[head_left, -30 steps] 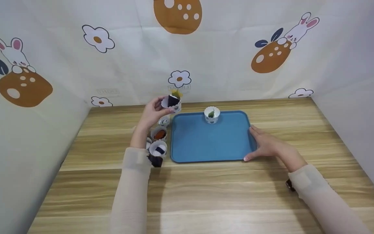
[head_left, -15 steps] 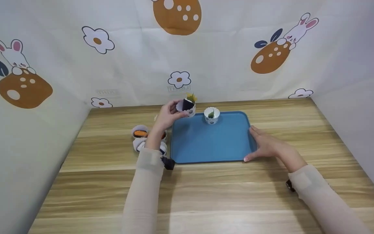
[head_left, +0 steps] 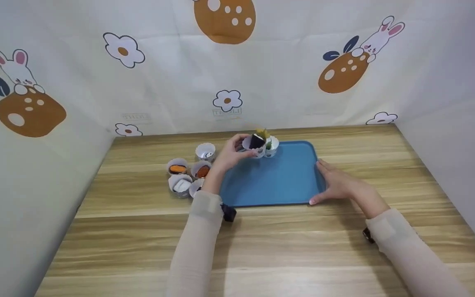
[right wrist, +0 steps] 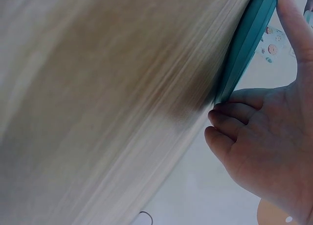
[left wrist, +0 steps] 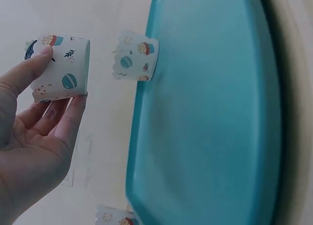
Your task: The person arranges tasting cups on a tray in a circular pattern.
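Note:
My left hand point(head_left: 241, 149) grips a patterned white paper cup point(head_left: 256, 144) with a dark piece and a yellow bit in it, over the far left part of the blue tray point(head_left: 270, 181). The held cup point(left wrist: 61, 68) sits between thumb and fingers in the left wrist view. Right beside it a second paper cup point(head_left: 271, 145) with something green stands on the tray point(left wrist: 210, 112). My right hand point(head_left: 319, 183) holds the tray's right edge, thumb along the rim point(right wrist: 244, 44) and fingers point(right wrist: 230, 112) curled against its side.
Several filled paper cups stand on the wooden table left of the tray: one at the back point(head_left: 205, 151), two with orange pieces point(head_left: 177, 167) point(head_left: 201, 169), and more in front point(head_left: 180, 185). Printed cloth walls close in the back and both sides.
My left hand has carried its cup rightward, from above the cluster of cups to over the tray beside the cup standing there. The right hand has stayed on the tray's edge.

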A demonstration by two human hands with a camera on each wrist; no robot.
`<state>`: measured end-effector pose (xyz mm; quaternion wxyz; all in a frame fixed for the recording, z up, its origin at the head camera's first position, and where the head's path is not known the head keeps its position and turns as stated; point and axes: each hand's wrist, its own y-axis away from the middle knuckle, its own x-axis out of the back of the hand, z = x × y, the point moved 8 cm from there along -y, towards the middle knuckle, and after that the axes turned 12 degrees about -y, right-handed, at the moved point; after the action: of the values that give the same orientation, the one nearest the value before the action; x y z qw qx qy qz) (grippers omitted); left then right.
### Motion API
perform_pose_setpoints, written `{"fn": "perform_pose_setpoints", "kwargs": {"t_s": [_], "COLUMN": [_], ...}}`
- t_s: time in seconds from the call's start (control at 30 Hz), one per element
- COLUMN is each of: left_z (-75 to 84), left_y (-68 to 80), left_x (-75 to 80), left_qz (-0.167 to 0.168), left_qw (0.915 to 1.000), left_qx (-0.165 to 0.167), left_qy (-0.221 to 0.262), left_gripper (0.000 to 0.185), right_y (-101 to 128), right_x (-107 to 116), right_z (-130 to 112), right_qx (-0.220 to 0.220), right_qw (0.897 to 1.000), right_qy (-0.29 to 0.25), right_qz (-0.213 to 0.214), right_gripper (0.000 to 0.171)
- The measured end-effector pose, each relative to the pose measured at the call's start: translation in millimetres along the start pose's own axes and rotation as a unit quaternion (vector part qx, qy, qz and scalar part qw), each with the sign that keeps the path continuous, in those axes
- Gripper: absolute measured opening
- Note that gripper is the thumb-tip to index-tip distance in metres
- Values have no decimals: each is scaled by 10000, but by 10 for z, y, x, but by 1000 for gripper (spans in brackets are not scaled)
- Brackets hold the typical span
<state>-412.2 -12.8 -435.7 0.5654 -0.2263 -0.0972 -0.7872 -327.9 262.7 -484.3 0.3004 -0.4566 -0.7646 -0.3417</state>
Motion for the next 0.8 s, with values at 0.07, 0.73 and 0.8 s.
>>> {"fn": "perform_pose_setpoints", "kwargs": {"t_s": [0.07,0.73,0.8], "left_z": [6,36,34], "left_y": [-14,-60,-56], "left_x": [-68,-638,-681], "left_qz": [-37,-201,-205], "left_qw": [10000,9968,9960], "left_qx": [4,248,313], "left_qy": [-53,-730,-817], "left_gripper": [55,54,54], "right_y": [0,2,4], "right_x": [0,1,0], "right_z": [-3,-8,-5], "right_qx": [-9,-58,-53], "right_qw": [10000,10000,10000], "right_qy": [-4,-35,-26], "right_qz": [-7,-23,-10], "right_gripper": [136,134,135]}}
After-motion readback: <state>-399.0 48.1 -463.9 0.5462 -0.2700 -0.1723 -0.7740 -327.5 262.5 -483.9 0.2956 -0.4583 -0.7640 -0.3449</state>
